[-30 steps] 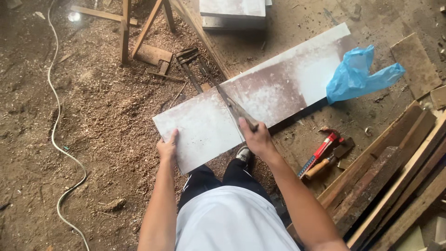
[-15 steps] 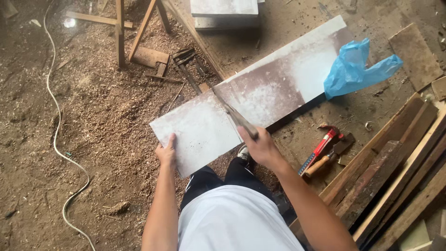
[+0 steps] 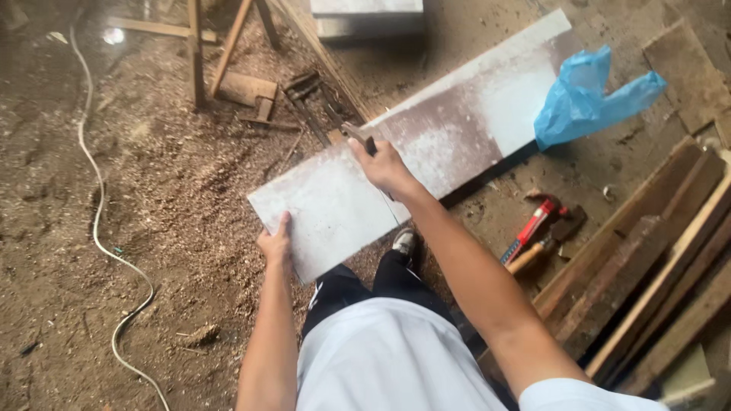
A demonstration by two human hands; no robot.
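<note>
The long board [image 3: 426, 152] is laid from lower left to upper right of the frame; its near end is gripped by the left hand [image 3: 276, 243], while the saw [image 3: 356, 135] is held tight across its middle by the right hand [image 3: 384, 166].

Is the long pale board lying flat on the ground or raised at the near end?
Raised at the near end. The left hand grips the board edge above the sawdust floor; the right hand rests on top.

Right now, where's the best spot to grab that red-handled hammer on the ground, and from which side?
Take the red-handled hammer by the middle of its red handle, coming straight down. It lies flat on the dirt floor, handle bare, while its head end sits close against a second wooden-handled tool and stacked planks.
</note>
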